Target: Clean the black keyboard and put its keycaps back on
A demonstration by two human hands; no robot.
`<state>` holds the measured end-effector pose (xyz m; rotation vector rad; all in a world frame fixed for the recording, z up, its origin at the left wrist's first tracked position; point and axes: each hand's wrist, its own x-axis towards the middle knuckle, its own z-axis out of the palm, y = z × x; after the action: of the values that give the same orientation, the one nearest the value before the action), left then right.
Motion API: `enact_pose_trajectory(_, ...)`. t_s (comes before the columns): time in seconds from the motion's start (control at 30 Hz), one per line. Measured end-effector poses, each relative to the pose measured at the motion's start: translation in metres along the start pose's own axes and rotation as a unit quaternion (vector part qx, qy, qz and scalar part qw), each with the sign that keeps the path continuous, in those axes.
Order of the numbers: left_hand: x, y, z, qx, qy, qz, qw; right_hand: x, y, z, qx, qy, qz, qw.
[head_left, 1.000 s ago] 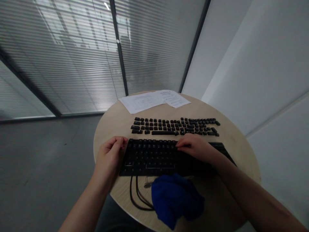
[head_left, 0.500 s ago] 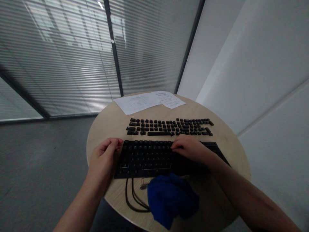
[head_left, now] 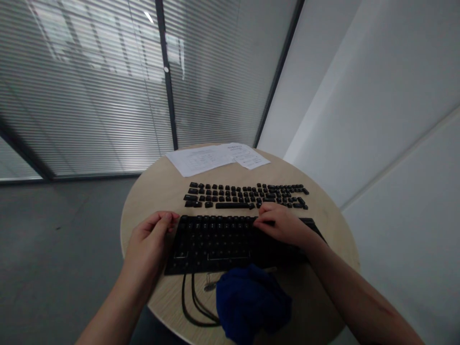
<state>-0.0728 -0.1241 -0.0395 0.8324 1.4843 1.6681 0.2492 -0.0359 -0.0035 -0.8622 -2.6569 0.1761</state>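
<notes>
A black keyboard [head_left: 212, 244] lies near the front of the round table, with keycaps on its back rows and bare switch positions over much of the rest. My right hand [head_left: 278, 223] rests over its back right part, fingers pinched at the end of a keycap row; the small piece at the fingertips is mostly hidden. At the back left corner, my left hand [head_left: 153, 235] is closed with thumb and fingers together, close against the keyboard's edge. What it holds, if anything, is hidden. Behind the keyboard, loose black keycaps [head_left: 233, 194] are laid out in several rows.
Printed papers [head_left: 204, 160] lie at the back of the wooden table [head_left: 143, 191]. In front of the keyboard are a crumpled blue cloth [head_left: 251, 302], a black cable [head_left: 194, 306] and a small wire-like tool [head_left: 209, 286]. A glass partition with blinds [head_left: 108, 96] stands behind; a white wall [head_left: 395, 120] is at right.
The view has shifted slightly, so the table sits a little lower and further left. Both hands keep nearly the same places at the keyboard.
</notes>
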Motion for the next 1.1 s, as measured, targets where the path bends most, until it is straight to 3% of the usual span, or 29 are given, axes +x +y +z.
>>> enact_pose_trajectory(0.33,0.001,-0.002,-0.002,0.010,-0.014,0.013,1.000,0.001,-0.001,-0.003,-0.045,-0.005,0.000,0.999)
enact_pose_trajectory(0.47,0.004,-0.006,-0.004,0.026,-0.028,0.029,0.999,0.017,0.034,-0.017,-0.049,0.051,0.082,0.994)
enact_pose_trajectory(0.57,0.005,-0.005,-0.005,0.038,-0.033,0.042,0.998,0.039,0.077,-0.025,-0.073,0.028,0.181,0.980)
enact_pose_trajectory(0.73,0.002,-0.001,-0.004,0.041,-0.034,0.054,0.997,0.075,0.132,-0.019,-0.082,-0.007,0.227,0.971)
enact_pose_trajectory(0.9,0.000,-0.001,-0.004,0.040,-0.038,0.054,0.997,0.092,0.150,-0.008,-0.084,-0.043,0.242,0.966)
enact_pose_trajectory(1.1,0.004,-0.006,-0.006,0.044,-0.049,0.063,0.996,0.102,0.151,-0.001,-0.058,-0.065,0.242,0.966)
